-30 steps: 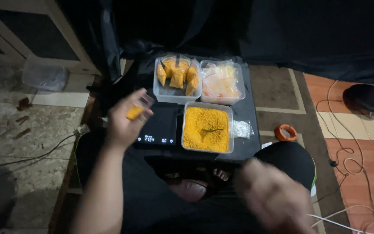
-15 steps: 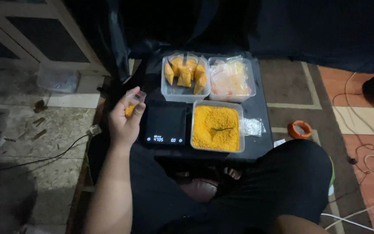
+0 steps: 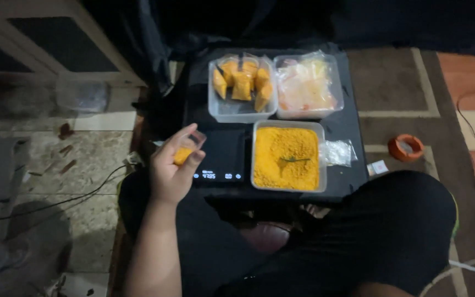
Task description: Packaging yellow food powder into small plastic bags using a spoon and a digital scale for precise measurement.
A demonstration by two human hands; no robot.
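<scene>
My left hand [image 3: 172, 170] is raised at the left edge of a small black table [image 3: 353, 124] and holds a small clear packet of orange powder [image 3: 186, 150]. Just right of the hand lies a black digital scale [image 3: 221, 159] with a lit display. Beside the scale stands a clear tub of orange powder [image 3: 288, 157] with a small spoon lying in it. Behind them sit a tub of filled orange packets [image 3: 242, 85] and a tub of clear plastic bags [image 3: 308, 87]. My right hand is out of view.
My black-clad legs [image 3: 391, 231] fill the lower frame. A small clear bag [image 3: 337, 152] lies right of the powder tub. An orange tape roll [image 3: 406, 147] sits on the carpet to the right. Cables run over the floor at left and right. A cabinet [image 3: 34, 44] stands back left.
My right hand, blurred at lower right a second ago, has left the view. My left hand has stayed beside the scale with the packet. The camera has shifted slightly.
</scene>
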